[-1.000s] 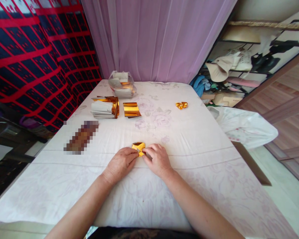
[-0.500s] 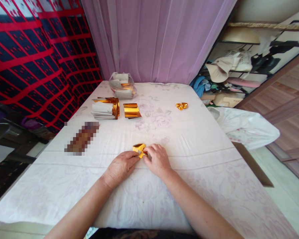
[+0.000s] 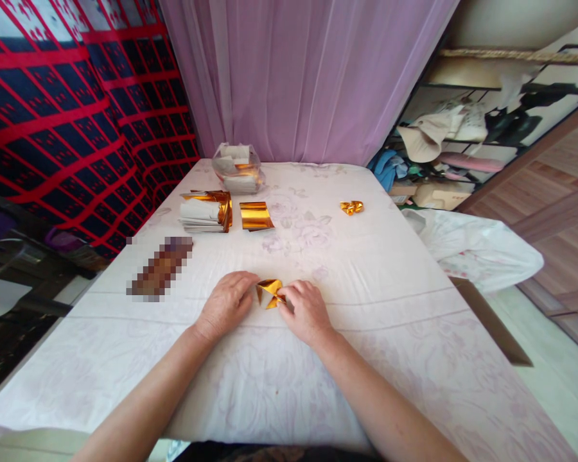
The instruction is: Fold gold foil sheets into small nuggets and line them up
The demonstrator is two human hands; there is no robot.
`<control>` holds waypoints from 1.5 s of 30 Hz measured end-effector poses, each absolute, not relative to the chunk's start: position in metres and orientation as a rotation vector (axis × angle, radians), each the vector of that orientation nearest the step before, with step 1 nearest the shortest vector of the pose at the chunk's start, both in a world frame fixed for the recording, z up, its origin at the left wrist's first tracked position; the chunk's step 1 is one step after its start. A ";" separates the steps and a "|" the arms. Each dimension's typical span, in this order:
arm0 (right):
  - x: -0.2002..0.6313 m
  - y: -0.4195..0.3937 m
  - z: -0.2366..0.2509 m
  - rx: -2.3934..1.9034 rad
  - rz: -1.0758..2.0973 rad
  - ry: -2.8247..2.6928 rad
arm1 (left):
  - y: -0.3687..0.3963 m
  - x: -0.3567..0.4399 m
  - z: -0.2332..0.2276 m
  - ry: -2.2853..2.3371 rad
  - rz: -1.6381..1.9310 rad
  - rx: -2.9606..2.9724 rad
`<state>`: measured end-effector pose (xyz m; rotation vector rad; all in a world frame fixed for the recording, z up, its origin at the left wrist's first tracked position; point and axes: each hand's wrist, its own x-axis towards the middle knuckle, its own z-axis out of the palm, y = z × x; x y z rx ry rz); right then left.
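A partly folded piece of gold foil paper (image 3: pixel 270 292), its pale underside showing in places, is on the table in front of me. My right hand (image 3: pixel 308 309) pinches its right side between thumb and fingers. Just left of the paper is my left hand (image 3: pixel 227 303), fingers bent and thumb apart from them, holding nothing. Its fingertips come close to the paper's left corner; whether they touch it I cannot tell. Farther back lie a few flat gold foil sheets (image 3: pixel 256 216) and, on the right, a folded gold foil piece (image 3: pixel 351 207).
A thick stack of foil paper (image 3: pixel 203 213) stands at the back left, with a clear plastic bag (image 3: pixel 238 168) of more paper behind it. A blurred-out brown item (image 3: pixel 160 269) lies left. A floral cloth covers the table (image 3: pixel 385 276). Shelves (image 3: pixel 462 138) and a white bag (image 3: pixel 486 247) are right.
My left hand has let go of the foil paper and shifted a little left and up. The paper's left part stands more open. My right hand keeps its pinch in nearly the same place.
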<state>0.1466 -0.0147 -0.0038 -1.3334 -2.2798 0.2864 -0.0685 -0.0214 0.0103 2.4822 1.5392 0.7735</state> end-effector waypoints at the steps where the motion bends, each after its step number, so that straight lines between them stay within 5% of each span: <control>1: 0.147 -0.015 -0.004 -1.326 0.280 -2.279 | -0.018 -0.068 0.010 1.538 0.726 2.502; 45: 0.167 -0.018 0.009 -1.088 0.282 -2.505 | -0.025 -0.060 0.013 1.255 0.421 2.980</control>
